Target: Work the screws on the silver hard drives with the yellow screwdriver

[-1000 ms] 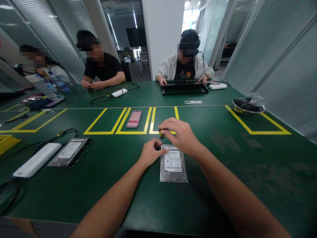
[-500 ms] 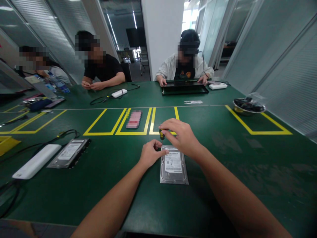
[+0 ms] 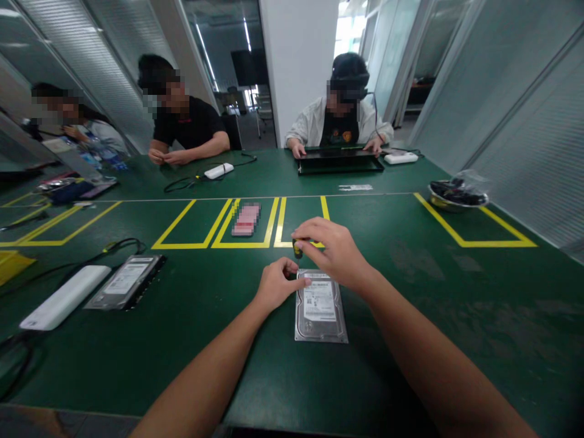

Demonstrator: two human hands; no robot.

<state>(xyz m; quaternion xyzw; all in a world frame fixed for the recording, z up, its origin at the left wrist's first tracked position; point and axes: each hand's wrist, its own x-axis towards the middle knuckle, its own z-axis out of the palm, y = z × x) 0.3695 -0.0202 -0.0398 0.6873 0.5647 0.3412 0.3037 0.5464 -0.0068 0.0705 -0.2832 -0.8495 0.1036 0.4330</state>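
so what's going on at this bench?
A person is working on a hard drive lying flat on the green table. The right hand pinches the top of a small screwdriver standing at the drive's far left corner; the left hand sits at that same corner. A second drive lies off to the left. Other people sit across the table.

Bare green table top (image 3: 410, 340) lies open right of the flat silver hard drive (image 3: 320, 307) and on its near side, so a hand could pass there freely. On the left, a second grey hard drive (image 3: 125, 283), a long white plastic block (image 3: 64, 298) and a black cable (image 3: 118, 246) crowd the way. Far right, a round metal bowl (image 3: 456, 198), perhaps full of dark parts, stands well apart.
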